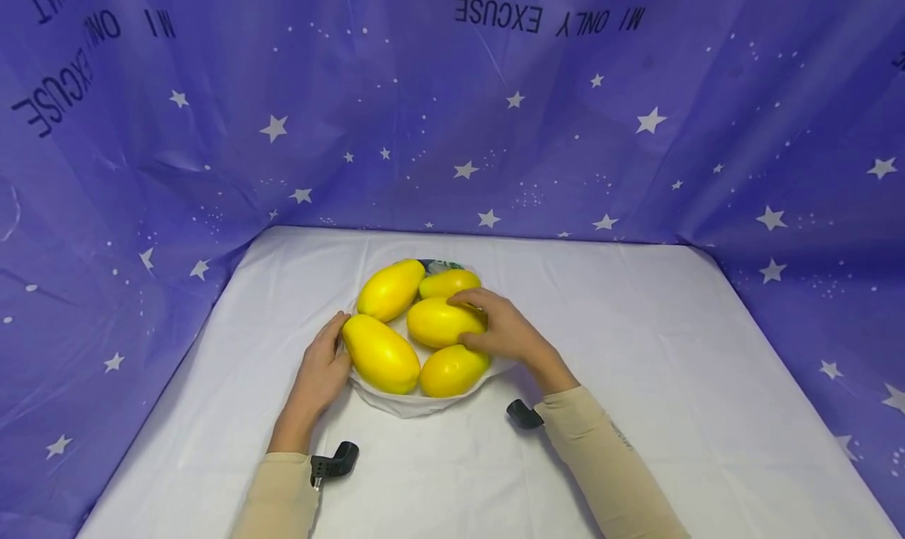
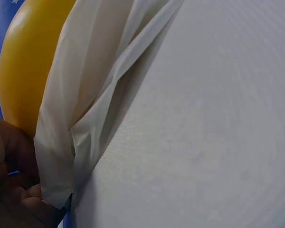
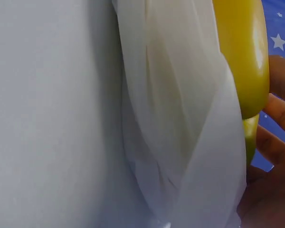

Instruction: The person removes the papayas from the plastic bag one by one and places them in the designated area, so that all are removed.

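Yellow fruit [image 1: 437, 324], gripped in right hand [image 1: 507, 328], thumb opposing fingers; white bag [image 1: 404, 405], best steadied by left hand [image 1: 324, 372], whose hold cannot be told.

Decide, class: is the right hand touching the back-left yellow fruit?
Apart: the head view shows a clear gap between the right hand and the back-left yellow fruit.
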Action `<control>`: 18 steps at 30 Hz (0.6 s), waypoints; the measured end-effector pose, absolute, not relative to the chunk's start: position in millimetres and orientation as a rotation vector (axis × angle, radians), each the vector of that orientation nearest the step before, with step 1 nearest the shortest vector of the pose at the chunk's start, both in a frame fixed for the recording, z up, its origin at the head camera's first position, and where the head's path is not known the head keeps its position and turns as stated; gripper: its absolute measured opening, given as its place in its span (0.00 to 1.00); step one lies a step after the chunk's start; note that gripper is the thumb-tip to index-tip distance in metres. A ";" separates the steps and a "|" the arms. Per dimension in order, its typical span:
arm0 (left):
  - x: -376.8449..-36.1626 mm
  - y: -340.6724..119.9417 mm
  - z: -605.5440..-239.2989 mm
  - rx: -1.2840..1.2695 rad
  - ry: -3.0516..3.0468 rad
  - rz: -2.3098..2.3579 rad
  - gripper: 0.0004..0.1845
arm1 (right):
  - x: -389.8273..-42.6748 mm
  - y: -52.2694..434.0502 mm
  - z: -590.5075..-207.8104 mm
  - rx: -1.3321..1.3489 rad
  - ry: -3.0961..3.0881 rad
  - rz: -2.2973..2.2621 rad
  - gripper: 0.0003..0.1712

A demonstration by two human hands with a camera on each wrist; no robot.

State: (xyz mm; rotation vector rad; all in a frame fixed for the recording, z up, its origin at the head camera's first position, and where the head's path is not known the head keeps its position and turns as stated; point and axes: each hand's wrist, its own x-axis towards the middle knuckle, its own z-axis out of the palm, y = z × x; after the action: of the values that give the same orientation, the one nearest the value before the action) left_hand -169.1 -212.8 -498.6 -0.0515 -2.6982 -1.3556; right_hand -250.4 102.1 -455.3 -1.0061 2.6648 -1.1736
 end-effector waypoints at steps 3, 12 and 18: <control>-168.3 -212.8 -497.9 -0.046 -2.699 -1.361 0.32 | -249.8 97.3 -456.3 -0.945 2.663 -1.169 0.33; -166.4 -211.5 -498.5 -0.028 -2.708 -1.362 0.30 | -246.6 89.2 -463.3 -0.823 2.706 -1.230 0.35; -167.6 -212.6 -497.4 -0.040 -2.710 -1.356 0.30 | -244.2 89.7 -462.3 -0.806 2.753 -1.256 0.34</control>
State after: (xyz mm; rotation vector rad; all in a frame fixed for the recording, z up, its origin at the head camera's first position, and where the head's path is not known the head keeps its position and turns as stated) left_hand -167.6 -212.6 -497.4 -0.0405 -2.7102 -1.3560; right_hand -244.2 89.7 -462.3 -0.8059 2.7532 -1.2565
